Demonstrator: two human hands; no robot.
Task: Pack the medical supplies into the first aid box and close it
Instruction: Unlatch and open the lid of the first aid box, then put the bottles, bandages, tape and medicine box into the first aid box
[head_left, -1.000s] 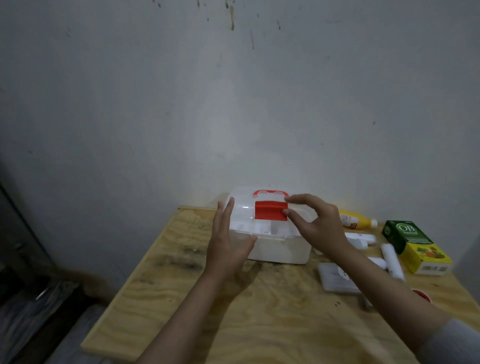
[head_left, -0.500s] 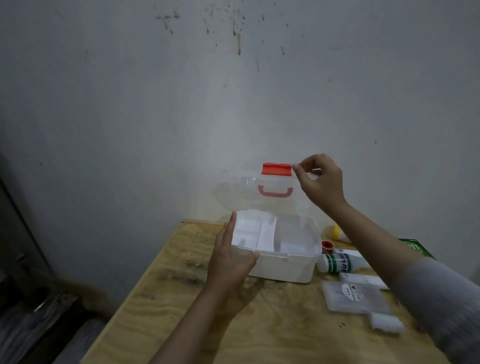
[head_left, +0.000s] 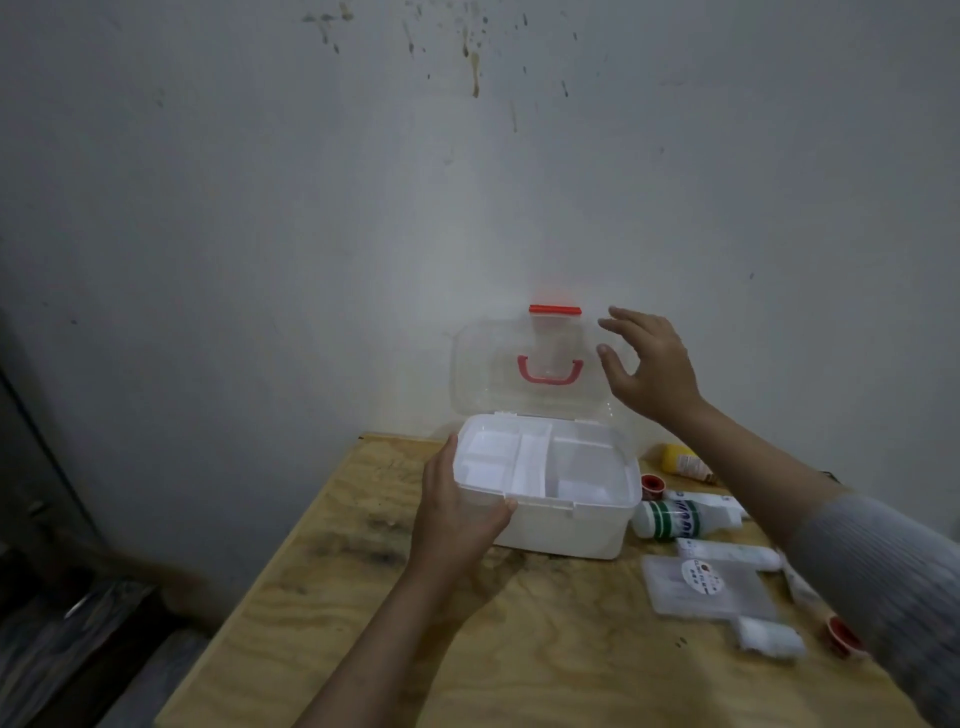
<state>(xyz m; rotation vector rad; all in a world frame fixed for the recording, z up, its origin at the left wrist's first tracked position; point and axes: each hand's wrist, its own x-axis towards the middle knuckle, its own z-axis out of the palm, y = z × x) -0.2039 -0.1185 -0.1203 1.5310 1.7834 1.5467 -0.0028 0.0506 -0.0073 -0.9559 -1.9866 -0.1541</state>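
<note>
I saw a wooden table with dark smudges on its top. It stood right up against a gray wall. The wall had brown spots and drips up high. On the left, low down, I saw a dark floor, too blurry to tell more.

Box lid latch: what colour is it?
Red, like the carry handle below it; the latch sits on the clear lid's top edge, plain in the head view.
</note>
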